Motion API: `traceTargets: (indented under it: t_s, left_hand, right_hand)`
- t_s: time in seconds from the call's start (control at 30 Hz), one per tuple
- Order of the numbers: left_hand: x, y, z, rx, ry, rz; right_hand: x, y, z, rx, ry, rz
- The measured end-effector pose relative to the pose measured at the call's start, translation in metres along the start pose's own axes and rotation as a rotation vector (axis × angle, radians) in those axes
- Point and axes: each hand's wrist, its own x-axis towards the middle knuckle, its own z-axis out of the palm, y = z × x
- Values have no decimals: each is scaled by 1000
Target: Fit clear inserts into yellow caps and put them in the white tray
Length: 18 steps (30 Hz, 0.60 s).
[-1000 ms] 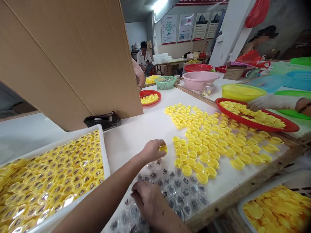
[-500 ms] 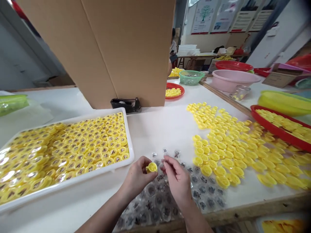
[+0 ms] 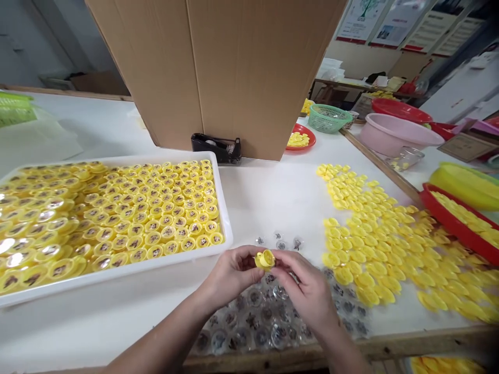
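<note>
My left hand (image 3: 234,271) is closed around a small yellow toy cup (image 3: 266,258), whose round opening faces up and toward me. At the cup's right edge, my right hand (image 3: 306,283) has its thumb and fingers pinched together. Whatever sits between those fingertips is too small and hidden to make out. Below both hands lie many clear round discs with dark printed pictures (image 3: 255,297), spread near the table's front edge. A white tray (image 3: 224,218) on the left is filled with rows of yellow cups (image 3: 156,208) that have picture discs in their tops.
Loose yellow pieces (image 3: 366,249) cover the table on the right. A black tape dispenser (image 3: 217,149) stands before a big cardboard box (image 3: 234,78). Beyond are a red tray (image 3: 460,218), a pink basin (image 3: 401,132) and a green basket (image 3: 329,118).
My right hand has come leftward to meet the yellow cup in my left hand; before, the two were apart. The cup has tilted, and the camera view has shifted.
</note>
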Motion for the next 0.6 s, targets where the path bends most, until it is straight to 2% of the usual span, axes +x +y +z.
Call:
traceTargets:
  t_s: [0.1,0.23,0.43,0.6]
  left_hand:
    - [-1,1,-2,-128,-17,-39]
    - [-1,-3,-1,-246,-2,-120]
    - [-1,-9,4,-352,8,-165]
    - [0,-15,6,-386,11,-172]
  right_hand:
    - [7,-6,-8,11,-37,-44]
    - [8,-12,-10,-73,-20,-120]
    - [5,-16,-12,-150,-25,-116]
    - [5,-16,-14,-183,-124,-84]
